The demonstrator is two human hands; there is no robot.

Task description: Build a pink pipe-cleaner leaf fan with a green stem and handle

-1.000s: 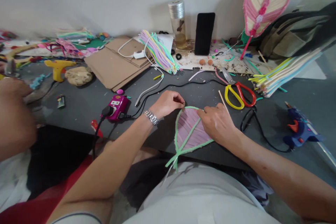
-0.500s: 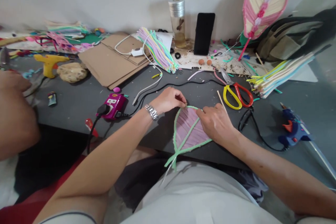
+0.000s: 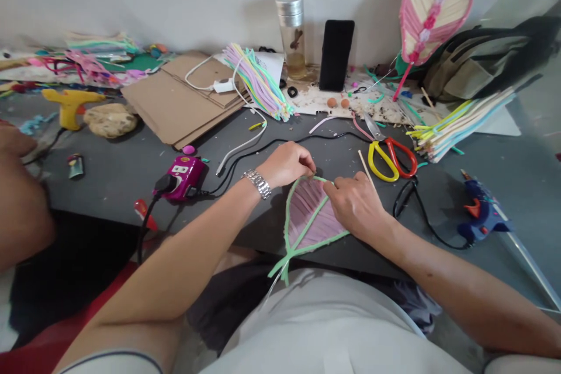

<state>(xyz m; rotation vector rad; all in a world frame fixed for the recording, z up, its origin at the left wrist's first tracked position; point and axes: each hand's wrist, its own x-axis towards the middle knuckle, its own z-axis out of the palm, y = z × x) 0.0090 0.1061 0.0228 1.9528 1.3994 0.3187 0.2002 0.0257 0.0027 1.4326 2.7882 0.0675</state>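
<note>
A leaf-shaped craft piece [image 3: 307,219] made of pink pipe cleaners with a green rim and green midrib lies at the near edge of the dark table [image 3: 131,169]. My left hand [image 3: 287,165], a metal watch on its wrist, pinches the green rim at the leaf's top. My right hand [image 3: 357,204] rests on the leaf's right side, fingers closed and pressing on the rim near the tip. The leaf's green stem hangs over the table edge toward my lap.
Yellow and red scissors [image 3: 390,158] and a thin wooden stick lie just right of my hands. A blue glue gun [image 3: 480,219] is at right, a magenta device [image 3: 182,174] with cables at left. Pipe-cleaner bundles [image 3: 258,82], cardboard [image 3: 184,102], a bottle [image 3: 291,35], a phone [image 3: 335,55] and a finished pink fan [image 3: 432,9] stand behind. Another person's arm [image 3: 17,198] is at far left.
Both hands stay on the leaf's top, with my fingers shifting slightly along the green rim. The view has drifted a little, and the other person's arm at left has pulled back.
</note>
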